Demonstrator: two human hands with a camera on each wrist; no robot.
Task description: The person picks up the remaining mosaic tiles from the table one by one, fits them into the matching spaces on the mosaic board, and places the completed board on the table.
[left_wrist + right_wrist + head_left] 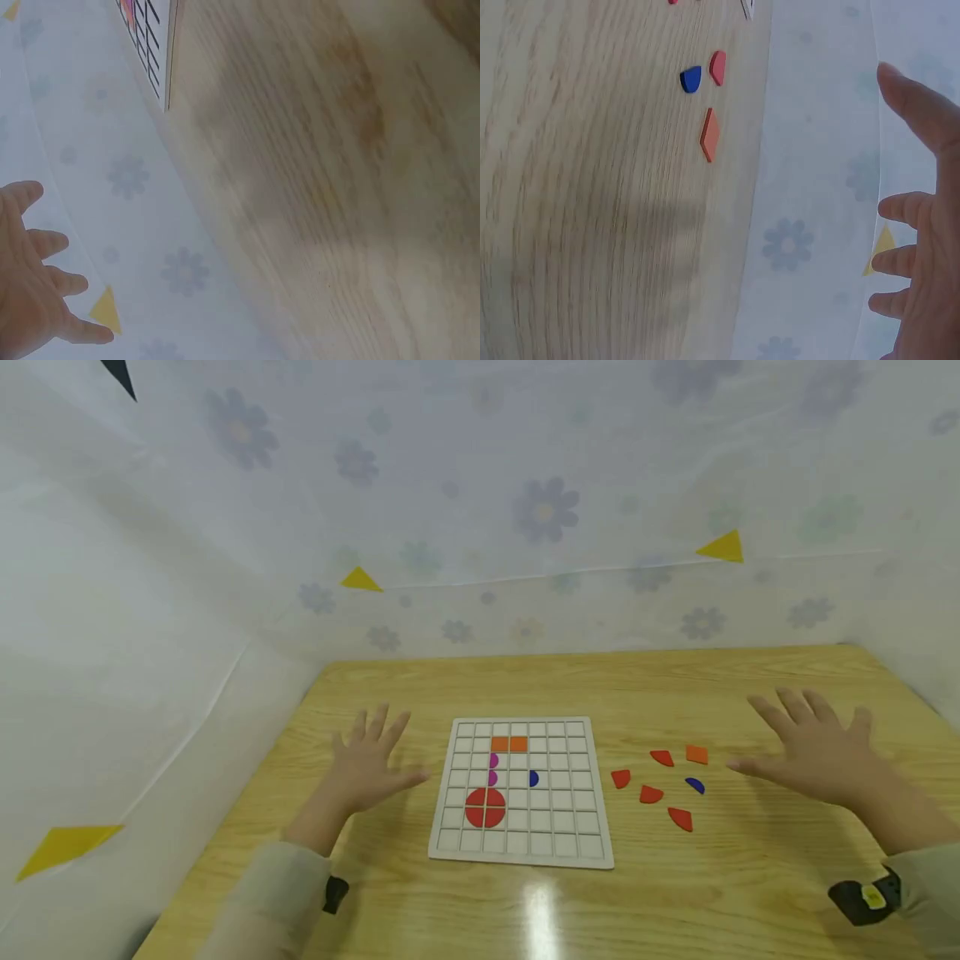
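Observation:
A white grid board (558,821) lies on the wooden table. On it sit two orange squares (509,744), two magenta half-discs (492,761), a blue half-disc (533,778) and red quarter pieces (495,816) forming a circle. To the board's left my left hand (367,768) hovers with fingers spread, holding nothing. My right hand (817,756), also spread and holding nothing, is right of the loose pieces. Those are several red quarter pieces (651,794), a blue half-disc (695,785) and an orange square (697,754); the right wrist view shows the orange square (710,136) nearest that hand.
The wooden table (420,902) runs back to a flowered white curtain (480,527) at the rear and sides. Yellow triangles (723,547) are stuck on the curtain. Dark wrist straps (866,897) show at both sleeves.

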